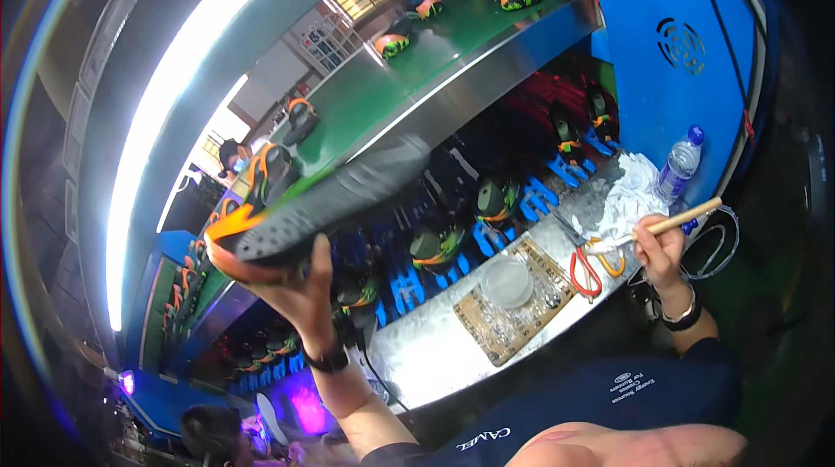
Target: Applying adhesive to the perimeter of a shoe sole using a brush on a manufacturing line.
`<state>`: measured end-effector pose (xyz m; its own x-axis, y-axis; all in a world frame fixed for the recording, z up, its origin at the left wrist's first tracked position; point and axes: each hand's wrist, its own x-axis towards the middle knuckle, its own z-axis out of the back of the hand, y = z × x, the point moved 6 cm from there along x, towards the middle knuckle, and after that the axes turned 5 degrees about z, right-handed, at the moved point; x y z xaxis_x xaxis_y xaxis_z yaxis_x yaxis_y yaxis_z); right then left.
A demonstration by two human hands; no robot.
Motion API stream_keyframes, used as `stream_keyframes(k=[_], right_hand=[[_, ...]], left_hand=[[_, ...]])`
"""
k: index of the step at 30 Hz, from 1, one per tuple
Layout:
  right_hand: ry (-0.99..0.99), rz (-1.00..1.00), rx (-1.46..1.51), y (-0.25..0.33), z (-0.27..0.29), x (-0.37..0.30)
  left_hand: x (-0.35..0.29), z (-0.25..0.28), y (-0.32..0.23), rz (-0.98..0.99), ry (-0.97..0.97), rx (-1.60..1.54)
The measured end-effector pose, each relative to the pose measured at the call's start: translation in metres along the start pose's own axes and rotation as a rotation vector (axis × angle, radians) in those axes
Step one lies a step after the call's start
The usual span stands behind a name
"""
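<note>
My left hand (300, 297) grips a black, orange and green sports shoe (335, 206) from below, raised at the left with its dark sole turned towards me. The far end of the shoe is blurred. Over the right side of the bench, my right hand (659, 254) is closed round a wooden-handled brush (687, 216); its pale head is hard to make out. Close to that hand lie a red-handled cutting tool (584, 276) and a crumpled white cloth (633, 197). A clear round tub (506, 283) sits on a piece of cardboard (489, 338) between my arms.
A green conveyor belt (426, 89) carries several shoes behind the bench (417, 371). Below it, more shoes sit on blue holders (407, 290). A plastic bottle (684, 163) stands by the blue panel (648, 58). Another person (209, 432) is at the lower left.
</note>
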<state>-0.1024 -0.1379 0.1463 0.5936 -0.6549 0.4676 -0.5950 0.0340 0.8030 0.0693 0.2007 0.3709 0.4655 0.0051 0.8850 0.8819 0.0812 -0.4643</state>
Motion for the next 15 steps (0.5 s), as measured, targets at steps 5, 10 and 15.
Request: stream_keyframes(k=[5,10,15], right_hand=[[-0.035,0.045,0.006,0.004,0.010,0.005],[-0.060,0.006,-0.012,-0.010,0.018,0.004],[-0.058,-0.038,0.008,-0.025,0.028,0.005]], left_hand=[[0.120,-0.055,0.127,0.112,0.062,0.763],[0.126,-0.070,0.170,0.324,0.590,1.004],[0.096,-0.016,0.118,0.226,0.035,1.593]])
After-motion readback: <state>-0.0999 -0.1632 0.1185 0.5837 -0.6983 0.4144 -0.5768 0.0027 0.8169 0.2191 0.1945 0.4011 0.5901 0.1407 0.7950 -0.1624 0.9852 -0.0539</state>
